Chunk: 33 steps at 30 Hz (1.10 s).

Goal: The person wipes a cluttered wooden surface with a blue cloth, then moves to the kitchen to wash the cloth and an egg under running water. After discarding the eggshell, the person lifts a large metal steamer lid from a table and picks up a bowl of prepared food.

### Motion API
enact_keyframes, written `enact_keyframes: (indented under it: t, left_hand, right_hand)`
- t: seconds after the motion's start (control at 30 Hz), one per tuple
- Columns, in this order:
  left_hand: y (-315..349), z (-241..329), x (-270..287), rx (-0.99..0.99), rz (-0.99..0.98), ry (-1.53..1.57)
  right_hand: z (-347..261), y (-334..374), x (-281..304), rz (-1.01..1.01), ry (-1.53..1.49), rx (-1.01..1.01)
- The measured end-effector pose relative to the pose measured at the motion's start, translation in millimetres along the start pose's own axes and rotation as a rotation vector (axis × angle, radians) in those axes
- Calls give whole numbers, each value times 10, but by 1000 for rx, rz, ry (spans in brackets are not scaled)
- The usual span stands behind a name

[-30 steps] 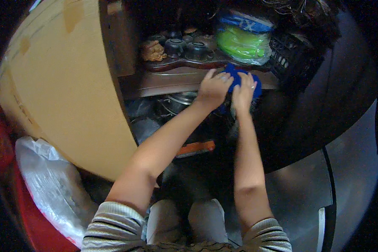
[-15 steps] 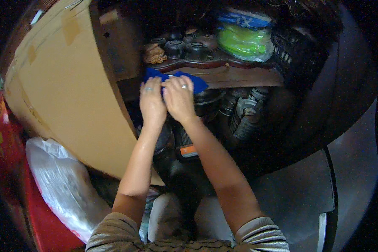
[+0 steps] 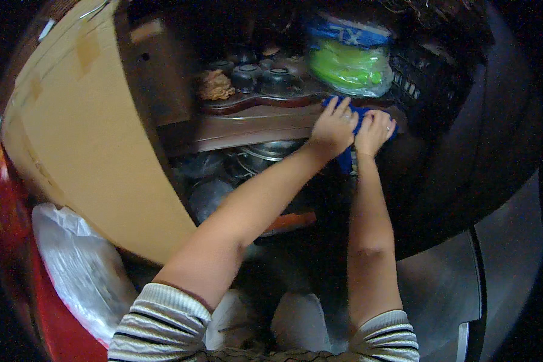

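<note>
Evidently I have the left hand (image 3: 333,129) and right hand (image 3: 373,134) laid over the cloth (image 3: 361,113) at the right end of the shelf (image 3: 253,128); whether they grip it, I can't tell. I'd wipe with even, flat pressure, clear of the cups (image 3: 246,78).

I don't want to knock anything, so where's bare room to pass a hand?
A hand could probably pass along the brown board, between the cardboard box and your left hand. Crowded: above, dark cups and a green package; below, metal cookware; rightward, your right hand and blue cloth.
</note>
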<state>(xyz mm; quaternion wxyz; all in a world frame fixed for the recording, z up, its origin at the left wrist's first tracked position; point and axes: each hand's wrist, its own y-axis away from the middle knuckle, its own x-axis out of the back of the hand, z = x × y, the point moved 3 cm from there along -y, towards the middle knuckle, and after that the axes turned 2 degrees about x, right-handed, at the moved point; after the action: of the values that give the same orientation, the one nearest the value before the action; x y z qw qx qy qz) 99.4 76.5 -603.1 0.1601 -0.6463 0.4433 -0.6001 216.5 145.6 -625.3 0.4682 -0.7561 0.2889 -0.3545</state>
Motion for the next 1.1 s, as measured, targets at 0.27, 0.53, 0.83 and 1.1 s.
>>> enact_keyframes:
  t: [0.27, 0.53, 0.83, 1.1]
  left_hand:
    - [178, -32, 116, 179, -92, 96]
    - [1040, -549, 1015, 234, -116, -93]
    - [1061, -829, 1542, 405, 35, -140]
    - [43, -1546, 956, 332, 59, 69]
  right_hand:
    - [-221, 178, 30, -118, -15, -61]
    - [-1416, 524, 181, -226, -157, 195]
    - [-2121, 306, 271, -277, -682, 153]
    - [-1812, -569, -653, -234, -381, 403]
